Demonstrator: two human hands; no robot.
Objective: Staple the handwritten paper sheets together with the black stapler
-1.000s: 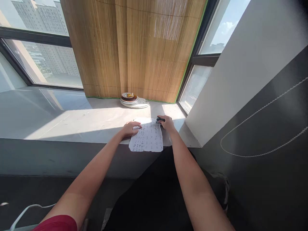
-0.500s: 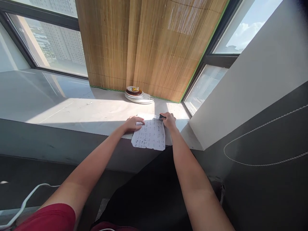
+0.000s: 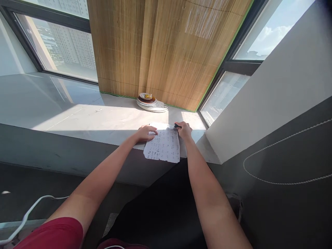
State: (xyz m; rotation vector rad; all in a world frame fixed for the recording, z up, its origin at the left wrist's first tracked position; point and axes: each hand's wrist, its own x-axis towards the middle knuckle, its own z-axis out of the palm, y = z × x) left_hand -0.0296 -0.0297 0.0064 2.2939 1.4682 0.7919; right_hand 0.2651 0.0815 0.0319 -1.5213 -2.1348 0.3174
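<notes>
Head view: right fingers (image 3: 181, 123) around black tool (image 3: 176, 126), left fingers (image 3: 152, 129) on paper (image 3: 163, 147).

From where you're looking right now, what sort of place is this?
It looks like an indoor window nook, probably high up in a building: a broad pale sill runs below window panes, a bamboo-style blind hangs between them, and tall buildings show outside.

The left arm (image 3: 101, 180) reaches in from seven o'clock toward one, its left hand (image 3: 144, 134) palm down, loosely bent and pointing toward three. The right arm (image 3: 207, 183) stretches from five o'clock toward eleven, the right hand (image 3: 184, 131) curled into a grip.
</notes>
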